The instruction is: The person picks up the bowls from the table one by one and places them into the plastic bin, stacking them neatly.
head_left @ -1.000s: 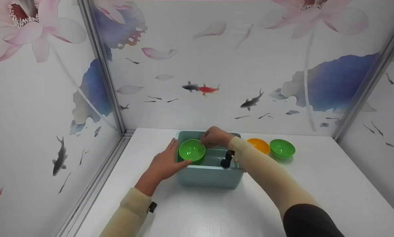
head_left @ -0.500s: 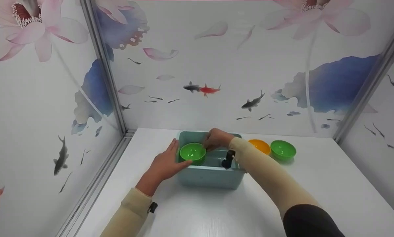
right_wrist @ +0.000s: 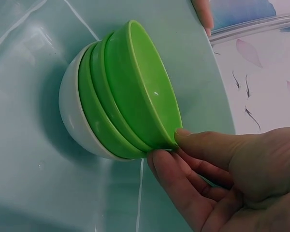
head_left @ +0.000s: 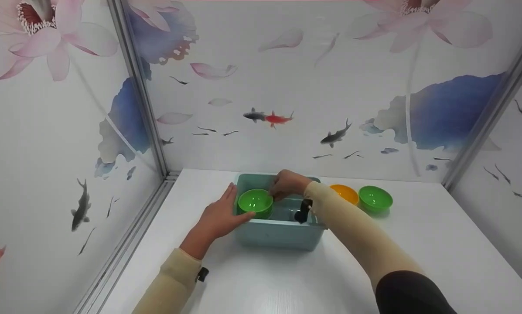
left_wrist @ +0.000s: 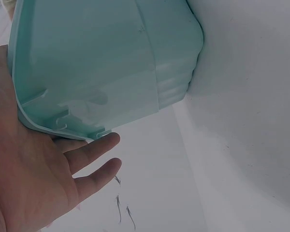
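Where bowls nest, the right hand pinches the top bowl.

Top green bowl lowered; now deeper in the tub.

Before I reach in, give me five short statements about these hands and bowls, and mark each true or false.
1. The left hand touches the blue-green bin. True.
2. The right hand pinches the rim of the top green bowl. True.
3. Every bowl inside the bin is green. False: a white bowl sits beneath the green ones.
4. Only green is seen among the bowls outside. False: an orange bowl stands beside the outer green bowl.
5. The table is white. True.
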`<move>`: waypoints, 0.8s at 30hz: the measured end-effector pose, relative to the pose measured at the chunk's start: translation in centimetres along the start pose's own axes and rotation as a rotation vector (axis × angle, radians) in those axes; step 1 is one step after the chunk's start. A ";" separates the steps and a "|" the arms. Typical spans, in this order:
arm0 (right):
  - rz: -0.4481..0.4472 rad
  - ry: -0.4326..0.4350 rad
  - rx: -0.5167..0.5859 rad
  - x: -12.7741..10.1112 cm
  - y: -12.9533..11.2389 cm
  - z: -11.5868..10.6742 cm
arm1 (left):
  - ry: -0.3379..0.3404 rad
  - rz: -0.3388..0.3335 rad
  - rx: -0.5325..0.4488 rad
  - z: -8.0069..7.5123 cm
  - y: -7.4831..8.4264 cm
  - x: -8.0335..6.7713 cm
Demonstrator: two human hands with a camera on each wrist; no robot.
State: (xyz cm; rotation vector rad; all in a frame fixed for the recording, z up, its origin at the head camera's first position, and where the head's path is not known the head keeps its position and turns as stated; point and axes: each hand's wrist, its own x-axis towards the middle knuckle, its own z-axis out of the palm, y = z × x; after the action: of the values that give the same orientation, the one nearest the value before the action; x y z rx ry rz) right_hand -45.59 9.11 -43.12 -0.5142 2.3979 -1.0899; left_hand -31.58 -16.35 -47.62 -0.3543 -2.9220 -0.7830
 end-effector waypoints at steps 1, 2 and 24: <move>0.002 -0.002 -0.002 -0.1 0.0 0.0 | -0.003 0.000 0.000 0.0 0.0 0.0; 0.006 -0.003 0.000 -0.2 -0.1 -0.1 | -0.003 0.001 0.001 0.0 0.0 0.0; -0.142 0.026 0.025 -6.2 1.5 -5.2 | 0.010 0.007 -0.003 0.0 0.2 0.0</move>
State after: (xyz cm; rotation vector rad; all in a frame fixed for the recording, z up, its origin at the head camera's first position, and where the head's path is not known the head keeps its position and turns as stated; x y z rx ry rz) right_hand -43.53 16.31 -39.67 -0.6747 2.3971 -1.1912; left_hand -31.56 -16.21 -47.48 -0.3596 -2.9089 -0.7856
